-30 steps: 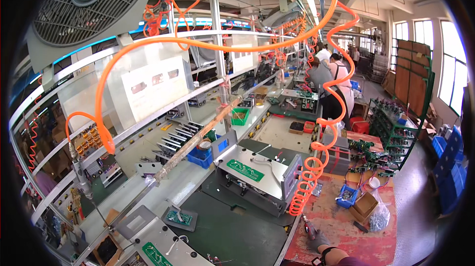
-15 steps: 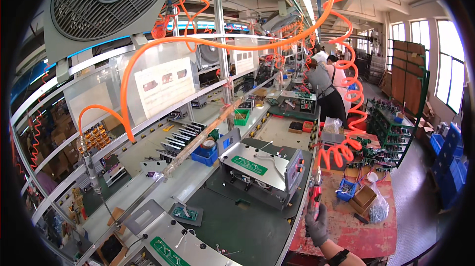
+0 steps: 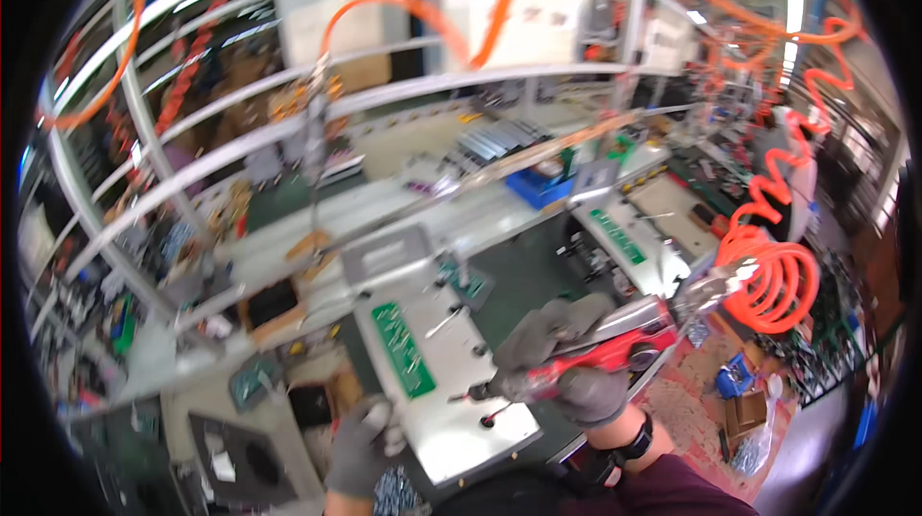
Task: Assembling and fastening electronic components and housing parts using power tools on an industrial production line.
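Observation:
My right hand, in a grey glove, is wrapped around a red and silver air screwdriver. The driver lies almost level, its dark tip pointing left over a pale metal panel. A green circuit board sits on that panel, along with black knobs and a loose white wire. My left hand, gloved too, hovers at the panel's near left edge with its fingers curled. Blur hides whatever is between them. Just beside it is a heap of small metal screws.
An orange coiled hose hangs behind the driver at right. Farther along the bench stand a second panel unit and a blue bin. A red-topped table holds a small blue bin and a cardboard box. Metal rails cross the back.
My view has swung down and left. The screwdriver has come from the right side to above the near panel, in my right hand. My left hand has come into view.

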Available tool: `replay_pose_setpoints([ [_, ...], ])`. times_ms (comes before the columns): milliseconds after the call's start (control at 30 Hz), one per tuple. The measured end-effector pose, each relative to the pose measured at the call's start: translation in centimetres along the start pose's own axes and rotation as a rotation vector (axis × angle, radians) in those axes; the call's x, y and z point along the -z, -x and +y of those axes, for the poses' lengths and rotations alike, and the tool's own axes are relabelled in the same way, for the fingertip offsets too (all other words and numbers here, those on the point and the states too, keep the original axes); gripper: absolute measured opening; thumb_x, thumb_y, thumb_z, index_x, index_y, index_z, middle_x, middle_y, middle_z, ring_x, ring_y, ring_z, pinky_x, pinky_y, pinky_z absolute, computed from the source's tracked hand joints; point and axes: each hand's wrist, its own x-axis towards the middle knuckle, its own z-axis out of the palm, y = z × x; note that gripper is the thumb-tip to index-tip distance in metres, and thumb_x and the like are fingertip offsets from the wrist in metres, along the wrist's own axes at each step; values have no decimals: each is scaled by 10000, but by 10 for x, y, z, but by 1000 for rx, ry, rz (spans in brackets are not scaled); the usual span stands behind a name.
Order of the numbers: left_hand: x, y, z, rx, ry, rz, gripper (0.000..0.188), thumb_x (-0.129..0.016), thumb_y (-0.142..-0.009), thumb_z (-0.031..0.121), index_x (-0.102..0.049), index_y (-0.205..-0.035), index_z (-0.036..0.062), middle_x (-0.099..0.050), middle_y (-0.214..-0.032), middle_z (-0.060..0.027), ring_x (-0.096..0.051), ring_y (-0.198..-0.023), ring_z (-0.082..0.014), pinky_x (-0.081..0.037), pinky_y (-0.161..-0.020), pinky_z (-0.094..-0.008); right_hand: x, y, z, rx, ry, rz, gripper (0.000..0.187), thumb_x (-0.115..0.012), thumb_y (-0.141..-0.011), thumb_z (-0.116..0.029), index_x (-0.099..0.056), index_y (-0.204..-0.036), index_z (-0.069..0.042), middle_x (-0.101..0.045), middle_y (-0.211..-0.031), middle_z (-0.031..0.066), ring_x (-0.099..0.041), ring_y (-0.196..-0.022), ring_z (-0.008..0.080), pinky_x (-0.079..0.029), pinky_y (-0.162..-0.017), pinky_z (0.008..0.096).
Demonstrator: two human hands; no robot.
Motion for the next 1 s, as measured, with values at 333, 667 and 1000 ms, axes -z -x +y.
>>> replay_pose_setpoints([
  [333, -37, -11, -23, 183, -79, 40, 453, -491, -927, 517, -527, -879, 68, -471, -598, -28, -384, -416, -108, -294, -383, -235, -21, 12, 42, -31, 258, -1, 402, -769, -775, -230, -445, -980, -111, -573, -723, 95, -587, -664, 198, -528, -622, 350],
  [667, -35, -9, -29, 173, -127, -49, 475, -480, -937, 506, -528, -895, 35, -495, -616, -18, -393, -429, -87, -313, -396, -214, -21, 26, 42, -32, 334, 11, 368, -754, -778, -222, -468, -983, -114, -577, -741, 87, -582, -684, 208, -519, -661, 364],
  [1000, -48, -5, -49, 221, 87, -160, 462, -499, -949, 444, -538, -1022, -10, -509, -652, -4, -427, -460, -43, -349, -397, -180, -16, 43, 26, 80, 522, -6, 360, -740, -790, -263, -470, -983, -125, -451, -675, 36, -472, -599, 180, -421, -482, 309],
])
